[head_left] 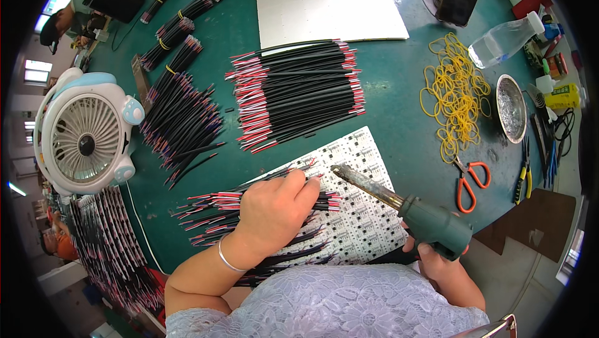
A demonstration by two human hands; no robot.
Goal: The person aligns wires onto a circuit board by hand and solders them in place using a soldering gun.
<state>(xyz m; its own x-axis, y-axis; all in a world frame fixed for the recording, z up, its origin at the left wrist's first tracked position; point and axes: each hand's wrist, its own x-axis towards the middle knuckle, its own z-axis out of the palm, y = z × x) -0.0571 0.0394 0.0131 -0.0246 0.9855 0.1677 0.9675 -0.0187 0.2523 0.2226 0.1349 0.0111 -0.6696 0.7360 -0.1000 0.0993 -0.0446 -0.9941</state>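
My left hand (271, 210) is closed in a pinch on the end of a black-sleeved wire, above a white circuit board panel (374, 222). Fingers hide part of that wire. Black-sleeved wires (212, 204) with red and white ends lie under and beside this hand, some over the panel. In my right hand (430, 257) is a dark green heat gun (437, 225). Its long, stained metal nozzle (368, 187) points left over the panel, with the tip close to the pinched wire but apart from my fingers.
Beyond the panel lies a stack of black-sleeved wires (306, 94); a looser pile (181, 116) sits left, beside a fan (87, 141). Rubber bands (452, 97), orange-handled pliers (468, 185), a metal bowl (511, 108) and a bottle (505, 41) are right. A white board (331, 4) lies at the back.
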